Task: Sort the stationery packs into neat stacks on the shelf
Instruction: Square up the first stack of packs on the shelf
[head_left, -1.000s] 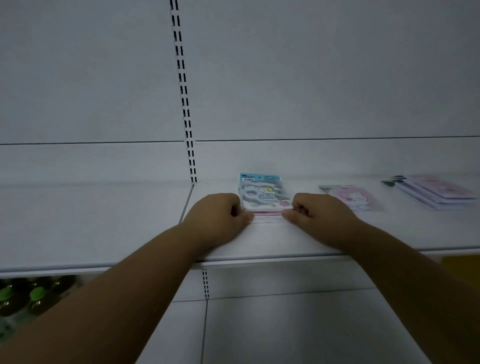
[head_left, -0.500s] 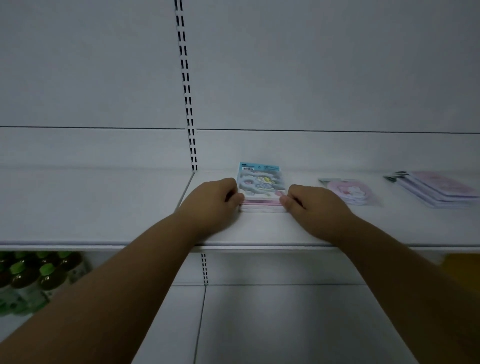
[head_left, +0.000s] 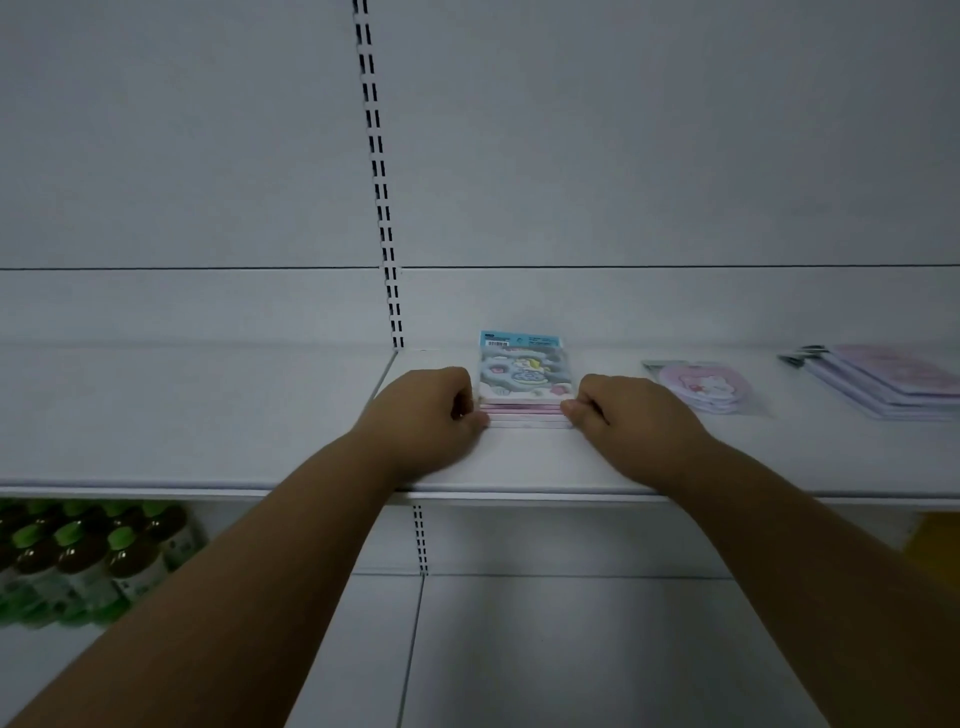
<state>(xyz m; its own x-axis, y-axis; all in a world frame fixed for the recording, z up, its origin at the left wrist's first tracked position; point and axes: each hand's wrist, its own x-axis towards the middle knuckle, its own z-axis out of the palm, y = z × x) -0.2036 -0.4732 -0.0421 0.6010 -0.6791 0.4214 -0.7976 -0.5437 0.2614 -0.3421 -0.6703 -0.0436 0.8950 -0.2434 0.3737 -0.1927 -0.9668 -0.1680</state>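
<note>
A small stack of stationery packs (head_left: 522, 379), blue-topped with a cartoon picture and pink edges below, lies on the white shelf (head_left: 208, 415). My left hand (head_left: 426, 415) presses its curled fingers against the stack's left side. My right hand (head_left: 623, 415) presses against the right side in the same way. A round pink pack (head_left: 701, 387) lies just right of my right hand. Farther right sits a stack of flat pink packs (head_left: 893, 382).
The shelf's front edge (head_left: 519, 493) runs across under my forearms. A slotted upright (head_left: 382, 208) rises on the back wall left of the stack. Green-capped bottles (head_left: 88, 556) stand on the lower shelf at the left. Something yellow (head_left: 935, 540) shows at the right edge.
Both hands stay against the stack's sides. The view has tilted down a little, so more of the lower shelf and its bottles shows.
</note>
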